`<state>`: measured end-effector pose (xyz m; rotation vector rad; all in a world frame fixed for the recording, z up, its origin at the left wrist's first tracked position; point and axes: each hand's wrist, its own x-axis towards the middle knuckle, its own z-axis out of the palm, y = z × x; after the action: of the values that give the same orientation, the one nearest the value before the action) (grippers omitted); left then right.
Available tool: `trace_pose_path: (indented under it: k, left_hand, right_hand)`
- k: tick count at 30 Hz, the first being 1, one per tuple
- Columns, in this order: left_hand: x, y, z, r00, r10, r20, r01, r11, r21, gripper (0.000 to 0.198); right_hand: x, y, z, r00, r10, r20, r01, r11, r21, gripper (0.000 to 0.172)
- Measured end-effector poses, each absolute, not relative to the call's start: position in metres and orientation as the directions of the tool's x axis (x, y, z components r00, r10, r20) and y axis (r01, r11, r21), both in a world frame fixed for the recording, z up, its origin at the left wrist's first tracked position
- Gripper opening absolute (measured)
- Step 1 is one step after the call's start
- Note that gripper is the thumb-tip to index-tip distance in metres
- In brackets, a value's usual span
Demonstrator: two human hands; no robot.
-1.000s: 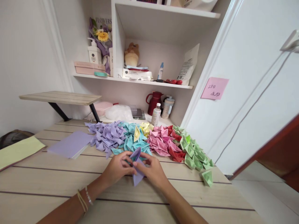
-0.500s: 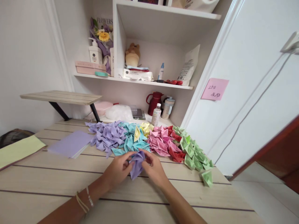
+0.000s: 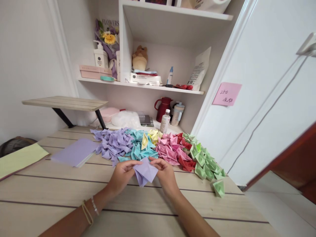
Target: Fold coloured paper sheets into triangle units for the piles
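A partly folded purple origami paper (image 3: 145,171) is held up in front of me over the table. My left hand (image 3: 124,173) pinches its left corner between thumb and fingers. On the opposite side, my right hand (image 3: 165,172) grips the right corner the same way. Just behind my hands lies a heap of folded paper boats: purple boats (image 3: 115,143), blue boats (image 3: 140,150), yellow boats (image 3: 154,136), pink boats (image 3: 170,149), red boats (image 3: 186,163) and green boats (image 3: 206,163). One green boat (image 3: 218,189) sits apart at the right.
Flat purple sheets (image 3: 74,152) lie at the left, with yellow-green paper (image 3: 22,159) beyond them. A small raised wooden stand (image 3: 65,102) is at the back left. Behind the heap stand a clear bottle (image 3: 165,121), a red jug (image 3: 163,110) and a tumbler (image 3: 177,114).
The purple paper has been spread wider and flatter, turning from a narrow upright shape to a broad one. My hands have moved slightly apart, to its two side corners.
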<state>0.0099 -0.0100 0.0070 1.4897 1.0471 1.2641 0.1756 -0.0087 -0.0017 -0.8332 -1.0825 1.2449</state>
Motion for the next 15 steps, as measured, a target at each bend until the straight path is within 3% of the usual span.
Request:
trace_pose_path:
  k: [6,10,15]
  left_hand:
    - [0.010,-0.010,0.015,0.088,0.983,0.159,-0.141,-0.145,0.979,0.016]
    - [0.006,-0.010,0.013,0.215,0.950,0.227,-0.084,-0.214,0.973,0.024]
    - [0.002,-0.004,0.005,0.348,0.923,0.162,-0.104,-0.134,0.986,0.024]
  right_hand:
    - [0.181,-0.009,0.004,-0.282,0.945,0.164,-0.376,0.048,-0.926,0.034]
    - [0.185,-0.007,0.003,-0.272,0.947,0.169,-0.322,0.076,-0.944,0.028]
    - [0.194,-0.007,0.011,-0.292,0.941,0.172,-0.251,0.098,-0.963,0.025]
